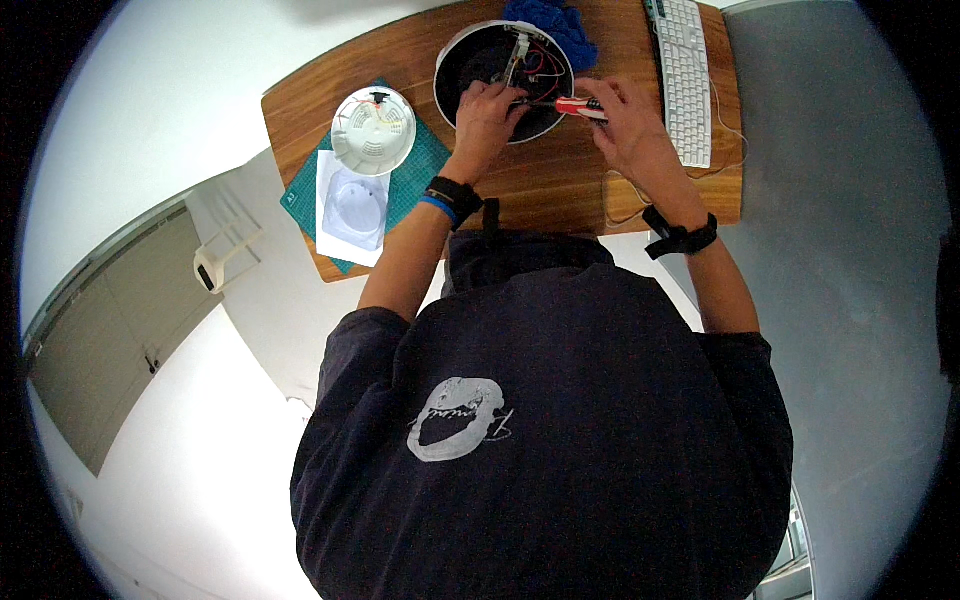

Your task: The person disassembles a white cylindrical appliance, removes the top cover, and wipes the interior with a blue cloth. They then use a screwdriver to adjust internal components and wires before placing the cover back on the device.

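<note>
In front of me on the wooden table sits a round, bowl-like housing (pixel 468 55) with a white rim and a dark inside. Red and dark wires and a pale upright bracket (pixel 519 48) show within it. My left hand (pixel 485 125) reaches over the near rim, its fingers closed together at the base of the bracket; what they pinch is hidden. A screwdriver (pixel 580 106) with a red, white and black handle lies in the fingers of my right hand (pixel 634 128). Its shaft points left into the housing, toward my left fingertips.
At left, a white round vented cover (pixel 374 150) with thin wires rests on a green cutting mat (pixel 300 197), beside white paper under a clear plastic piece (pixel 356 212). A blue cloth (pixel 562 30) lies behind the housing. A white keyboard (pixel 686 85) with its cable is at right.
</note>
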Tool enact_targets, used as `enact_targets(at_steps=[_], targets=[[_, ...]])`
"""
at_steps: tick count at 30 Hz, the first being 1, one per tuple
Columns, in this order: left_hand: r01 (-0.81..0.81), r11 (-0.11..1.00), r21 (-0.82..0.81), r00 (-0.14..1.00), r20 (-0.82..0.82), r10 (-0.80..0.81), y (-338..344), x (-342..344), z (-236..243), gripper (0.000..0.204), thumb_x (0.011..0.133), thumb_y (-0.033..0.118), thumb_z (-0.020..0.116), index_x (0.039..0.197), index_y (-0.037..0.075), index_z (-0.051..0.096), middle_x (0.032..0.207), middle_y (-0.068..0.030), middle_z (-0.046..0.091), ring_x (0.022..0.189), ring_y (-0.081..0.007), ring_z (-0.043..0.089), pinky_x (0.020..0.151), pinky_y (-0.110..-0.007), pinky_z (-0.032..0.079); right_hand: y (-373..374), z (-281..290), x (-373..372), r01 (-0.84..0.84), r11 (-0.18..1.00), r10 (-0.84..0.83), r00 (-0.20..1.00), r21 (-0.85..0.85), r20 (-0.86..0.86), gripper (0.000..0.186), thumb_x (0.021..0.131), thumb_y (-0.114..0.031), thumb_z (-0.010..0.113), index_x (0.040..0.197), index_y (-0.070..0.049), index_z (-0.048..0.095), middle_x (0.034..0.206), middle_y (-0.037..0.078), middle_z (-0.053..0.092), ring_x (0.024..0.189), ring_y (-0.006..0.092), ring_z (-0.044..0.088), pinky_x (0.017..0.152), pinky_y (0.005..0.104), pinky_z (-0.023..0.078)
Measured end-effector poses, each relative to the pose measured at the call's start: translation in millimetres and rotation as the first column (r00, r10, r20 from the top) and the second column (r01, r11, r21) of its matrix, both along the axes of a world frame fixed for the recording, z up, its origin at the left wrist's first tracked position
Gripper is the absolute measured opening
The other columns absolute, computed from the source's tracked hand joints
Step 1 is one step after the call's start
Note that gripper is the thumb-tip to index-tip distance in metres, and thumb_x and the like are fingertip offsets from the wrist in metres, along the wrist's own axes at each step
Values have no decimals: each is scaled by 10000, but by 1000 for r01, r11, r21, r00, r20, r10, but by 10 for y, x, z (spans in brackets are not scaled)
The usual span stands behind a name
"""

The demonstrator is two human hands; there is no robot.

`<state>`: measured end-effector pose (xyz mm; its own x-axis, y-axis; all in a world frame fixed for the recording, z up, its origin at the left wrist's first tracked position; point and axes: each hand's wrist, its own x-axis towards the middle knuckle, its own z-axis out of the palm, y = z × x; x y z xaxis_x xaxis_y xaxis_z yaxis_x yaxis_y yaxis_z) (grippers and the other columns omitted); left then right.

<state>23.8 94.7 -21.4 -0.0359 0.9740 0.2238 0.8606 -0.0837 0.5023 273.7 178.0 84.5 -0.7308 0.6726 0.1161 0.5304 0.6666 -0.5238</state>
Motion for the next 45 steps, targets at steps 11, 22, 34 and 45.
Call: enact_targets(at_steps=[11,22,34,45], targets=[[-20,999,31,1000,15,19,3,24,-20,227,904,225,843,1105,123,817,1005,-88,766,975,-344,657,885,-481,539,-16,60,-1,-19,1000,19,1000,-5,0,488,1105,-348,645,1510,-99,535,1287,250,637,1171,487,676,943,544,581],[-9,997,77,1000,15,8,-1,8,-57,239,892,214,855,1110,125,812,996,-79,752,963,-337,652,867,-472,533,-29,-61,34,27,990,-39,995,-141,-87,514,1063,-295,705,1514,-110,541,1295,247,644,1158,486,671,988,531,574],[-37,998,52,999,-1,37,0,28,-83,234,886,239,857,1091,128,828,982,-76,743,977,-338,654,880,-472,534,-74,127,-20,-7,976,20,998,-218,58,527,1069,-308,693,1546,-171,514,1381,255,618,1251,473,669,1035,518,593],[-36,999,36,999,-13,37,-5,31,-94,265,870,221,863,1112,127,808,1012,-83,743,977,-346,643,871,-481,530,-74,37,-8,123,934,-101,992,-336,80,529,1000,-160,759,1494,-123,574,1397,245,607,1239,466,651,1020,549,556]])
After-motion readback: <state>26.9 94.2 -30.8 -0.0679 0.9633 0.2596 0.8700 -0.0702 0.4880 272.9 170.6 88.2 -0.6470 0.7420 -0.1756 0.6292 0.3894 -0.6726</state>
